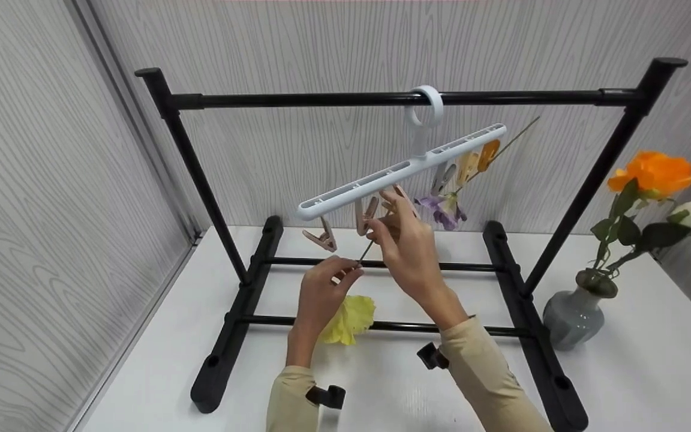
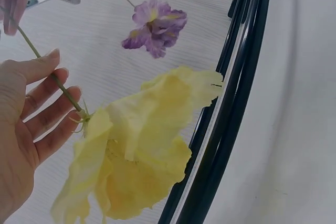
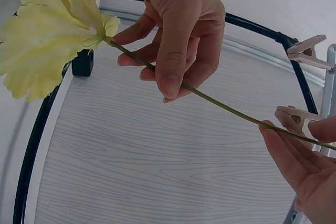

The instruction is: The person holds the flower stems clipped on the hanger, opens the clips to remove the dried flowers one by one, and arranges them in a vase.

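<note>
A yellow artificial flower (image 2: pixel 136 145) hangs bloom-down on a thin green stem (image 3: pixel 220 104). My left hand (image 1: pixel 324 294) pinches that stem between thumb and fingers, a short way above the petals. Farther up, the stem runs between the thumb and fingers of my right hand (image 3: pixel 310 177), just under a white clip hanger (image 1: pixel 375 180). A pink clothespin (image 1: pixel 404 198) shows partly behind the right hand's fingers, and another pink clothespin (image 1: pixel 366 216) hangs just left of them. The stem's upper end is hidden by the right hand.
The hanger's ring (image 1: pixel 429 108) loops over the black rack's bar (image 1: pixel 297 100). A purple flower (image 1: pixel 444 210) hangs by its stem near the grey, yellow and orange clothespins (image 1: pixel 488 155). On the right, a grey vase (image 1: pixel 573 315) holds an orange flower (image 1: pixel 651 174) and a white one.
</note>
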A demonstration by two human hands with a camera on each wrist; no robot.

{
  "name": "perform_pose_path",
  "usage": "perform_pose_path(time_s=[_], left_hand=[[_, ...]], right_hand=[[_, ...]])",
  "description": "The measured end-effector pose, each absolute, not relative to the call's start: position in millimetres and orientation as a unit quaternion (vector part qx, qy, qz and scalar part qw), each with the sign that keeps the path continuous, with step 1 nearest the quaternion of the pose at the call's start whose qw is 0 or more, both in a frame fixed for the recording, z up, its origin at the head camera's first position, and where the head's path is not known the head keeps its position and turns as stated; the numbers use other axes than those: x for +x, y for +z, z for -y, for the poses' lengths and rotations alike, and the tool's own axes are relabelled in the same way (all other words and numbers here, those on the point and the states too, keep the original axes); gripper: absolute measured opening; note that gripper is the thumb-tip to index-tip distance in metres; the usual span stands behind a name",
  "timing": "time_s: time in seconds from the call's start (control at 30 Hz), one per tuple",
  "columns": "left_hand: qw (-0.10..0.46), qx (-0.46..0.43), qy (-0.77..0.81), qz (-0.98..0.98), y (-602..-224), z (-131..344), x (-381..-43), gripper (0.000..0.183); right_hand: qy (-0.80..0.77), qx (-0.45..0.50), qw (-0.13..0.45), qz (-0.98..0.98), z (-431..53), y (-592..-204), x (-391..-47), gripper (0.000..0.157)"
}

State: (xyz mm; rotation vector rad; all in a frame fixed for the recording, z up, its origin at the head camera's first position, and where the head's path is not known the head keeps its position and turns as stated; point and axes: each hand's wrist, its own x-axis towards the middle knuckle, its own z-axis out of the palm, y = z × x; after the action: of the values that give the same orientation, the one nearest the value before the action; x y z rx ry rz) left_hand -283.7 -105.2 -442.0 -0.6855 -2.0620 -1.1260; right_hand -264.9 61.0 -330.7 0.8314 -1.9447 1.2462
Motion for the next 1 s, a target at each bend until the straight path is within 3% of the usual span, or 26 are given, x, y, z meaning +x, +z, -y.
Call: perform_pose_path(time_s=[0.2, 0.4, 0.73, 1.0], left_hand=[[0.359, -0.281, -0.427, 0.781, -442.8, 102.1, -284.3, 0.008], [0.329, -0.281, -0.439, 0.788, -442.1, 98.3, -284.6, 0.01], [0.287, -0.284, -0.459, 0.792, -440.8, 96.4, -284.2, 0.012], [0.283, -0.297, -0.463, 0.786, -444.4, 93.8, -286.2, 0.011]], right_hand=[[0.494, 0.316, 0.393, 0.708, -67.1, -339.1, -263.7, 0.039], [0.509, 0.306, 0.445, 0.67, -73.1, -347.2, -266.4, 0.043], [0.595, 0.266, 0.459, 0.604, -86.3, -350.6, -263.2, 0.014], [0.628, 0.248, 0.475, 0.564, -100.2, -346.5, -262.2, 0.007]])
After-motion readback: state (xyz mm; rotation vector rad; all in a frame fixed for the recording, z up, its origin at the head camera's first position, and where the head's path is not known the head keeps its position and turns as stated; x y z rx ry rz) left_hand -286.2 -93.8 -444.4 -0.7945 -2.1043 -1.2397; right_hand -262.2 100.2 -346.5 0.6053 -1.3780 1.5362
